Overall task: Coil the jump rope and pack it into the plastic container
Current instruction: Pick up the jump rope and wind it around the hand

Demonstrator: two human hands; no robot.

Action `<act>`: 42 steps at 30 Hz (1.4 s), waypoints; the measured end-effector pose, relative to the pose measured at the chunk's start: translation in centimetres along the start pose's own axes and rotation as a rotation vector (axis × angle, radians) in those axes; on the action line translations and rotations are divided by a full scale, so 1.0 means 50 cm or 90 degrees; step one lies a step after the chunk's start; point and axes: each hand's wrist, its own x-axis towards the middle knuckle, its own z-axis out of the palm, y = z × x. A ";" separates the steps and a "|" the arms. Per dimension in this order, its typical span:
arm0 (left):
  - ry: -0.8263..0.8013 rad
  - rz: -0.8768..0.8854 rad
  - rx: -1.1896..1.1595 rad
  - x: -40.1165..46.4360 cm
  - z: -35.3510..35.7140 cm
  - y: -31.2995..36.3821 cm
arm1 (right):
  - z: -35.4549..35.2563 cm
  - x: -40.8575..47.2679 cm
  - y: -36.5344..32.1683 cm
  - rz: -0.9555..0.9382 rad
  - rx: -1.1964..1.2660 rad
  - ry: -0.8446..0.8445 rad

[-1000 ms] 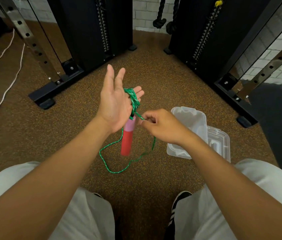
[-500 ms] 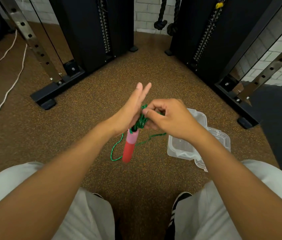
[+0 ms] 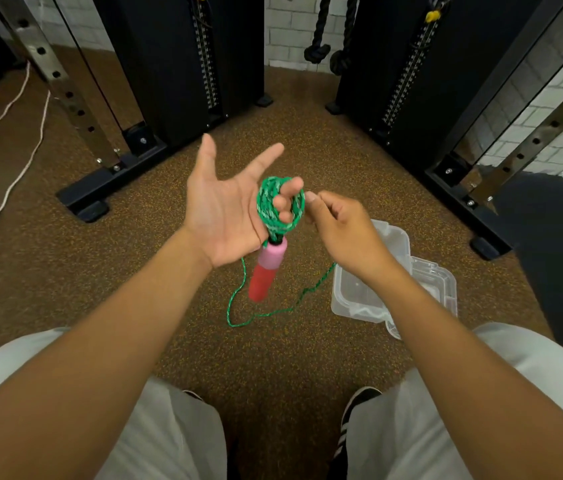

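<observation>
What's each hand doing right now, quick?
Left hand: palm open, green rope coil wound round its outer fingers, the pink-red handle hanging below.
Right hand: fingers pinched shut on the rope beside the coil.

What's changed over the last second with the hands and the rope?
The left hand turned edge-on, then opened palm-up again, with more green rope wound on its fingers. The right hand kept feeding rope, so the loose loop on the floor shrank. The handle hangs below as before; the plastic container stays open.
</observation>
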 end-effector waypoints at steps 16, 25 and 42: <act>0.069 0.036 0.363 0.007 -0.011 -0.003 | 0.025 -0.042 -0.068 -0.166 -0.261 -0.301; -0.016 -0.105 0.433 -0.006 0.009 -0.024 | -0.027 -0.014 -0.068 -0.133 -0.126 -0.199; -0.026 0.003 -0.020 -0.004 -0.012 0.002 | 0.073 -0.020 -0.017 0.044 -0.010 0.037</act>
